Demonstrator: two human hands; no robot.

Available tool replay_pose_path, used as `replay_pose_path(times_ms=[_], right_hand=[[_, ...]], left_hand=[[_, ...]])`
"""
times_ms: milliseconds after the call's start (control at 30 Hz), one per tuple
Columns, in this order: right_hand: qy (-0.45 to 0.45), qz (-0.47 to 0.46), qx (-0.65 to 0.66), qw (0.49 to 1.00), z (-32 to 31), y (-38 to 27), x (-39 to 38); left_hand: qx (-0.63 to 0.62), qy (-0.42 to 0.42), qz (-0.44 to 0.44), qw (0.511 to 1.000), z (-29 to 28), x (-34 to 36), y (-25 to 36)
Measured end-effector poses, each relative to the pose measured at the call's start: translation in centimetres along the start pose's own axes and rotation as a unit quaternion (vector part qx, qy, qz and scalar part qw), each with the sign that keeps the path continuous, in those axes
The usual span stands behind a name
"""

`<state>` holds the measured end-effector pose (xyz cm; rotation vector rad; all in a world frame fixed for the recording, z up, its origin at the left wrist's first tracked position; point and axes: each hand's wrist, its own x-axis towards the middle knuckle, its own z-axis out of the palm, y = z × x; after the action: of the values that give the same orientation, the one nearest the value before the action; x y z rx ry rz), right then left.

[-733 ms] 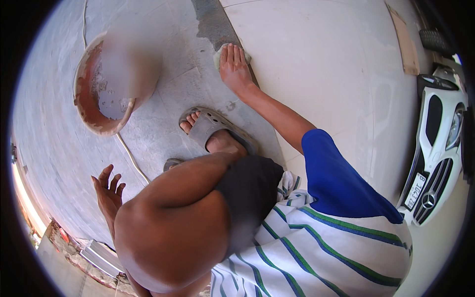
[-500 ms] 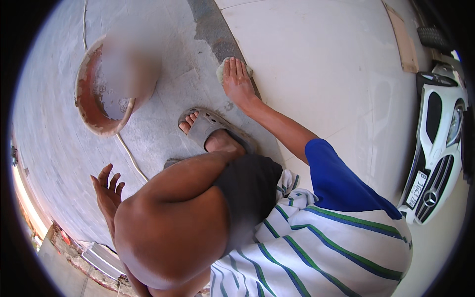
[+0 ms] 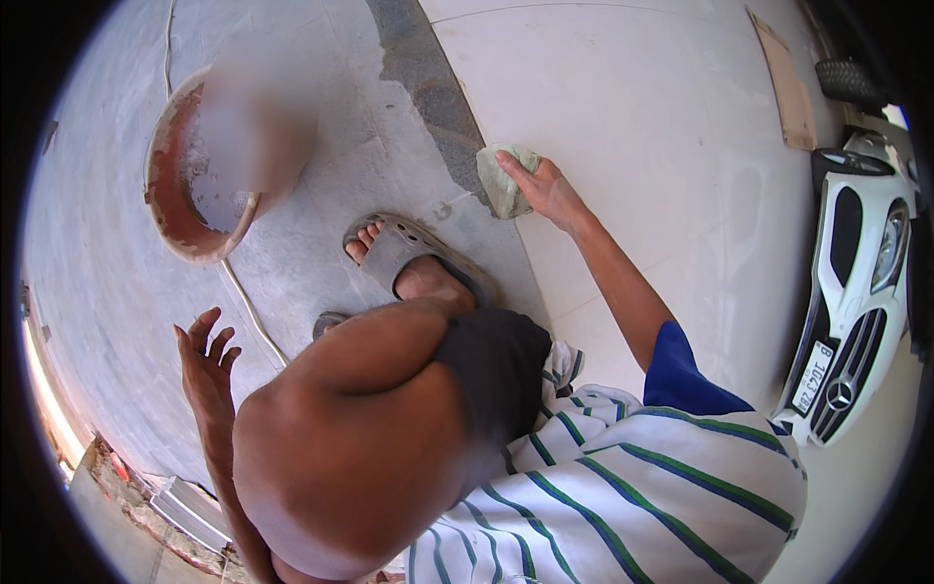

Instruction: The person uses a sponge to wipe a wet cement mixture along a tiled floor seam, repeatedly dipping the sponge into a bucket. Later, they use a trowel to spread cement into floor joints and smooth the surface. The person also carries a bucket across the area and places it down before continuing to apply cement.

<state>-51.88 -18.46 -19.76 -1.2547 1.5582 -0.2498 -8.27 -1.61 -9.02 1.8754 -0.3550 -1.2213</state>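
My right hand (image 3: 545,187) grips a pale green sponge (image 3: 507,185), thumb on top. The sponge is over the border where the grey wall or floor strip meets the white tiles (image 3: 623,107); I cannot tell if it touches the surface. A dark wet-looking band (image 3: 433,92) runs along that border, above the sponge in the picture. At the left, beside my bent knee, my left hand (image 3: 206,355) hangs with its fingers spread and slightly curled, holding nothing. An orange-brown bucket (image 3: 162,185) with a stained rim and murky liquid stands beyond my foot; a blurred patch covers part of it.
My sandalled foot (image 3: 418,263) stands on the grey floor (image 3: 341,175). A thin pale cable or hose (image 3: 255,316) runs by the bucket. At the right are a white car front (image 3: 856,292), a tire (image 3: 849,83) and a brown board (image 3: 784,83).
My right hand has drawn the sponge along the border toward me and to the right, turning so the thumb now shows on top. My left hand has barely shifted.
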Motion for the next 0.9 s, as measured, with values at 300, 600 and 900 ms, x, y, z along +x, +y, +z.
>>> replay_pose_path(times_ms=[300,600,900], right_hand=[[-0.136,-0.081,0.335,0.929,1.0,-6.3,2.6],[-0.144,-0.387,-0.056,0.909,17.3,-29.2,7.4],[-0.28,-0.169,-0.268,0.906,34.3,-28.3,22.9]], left_hand=[[0.039,-0.062,-0.023,0.997,1.9,-1.0,0.0],[0.085,-0.115,0.028,0.989,4.4,-1.7,2.7],[0.034,-0.08,-0.015,0.996,3.8,0.4,2.0]])
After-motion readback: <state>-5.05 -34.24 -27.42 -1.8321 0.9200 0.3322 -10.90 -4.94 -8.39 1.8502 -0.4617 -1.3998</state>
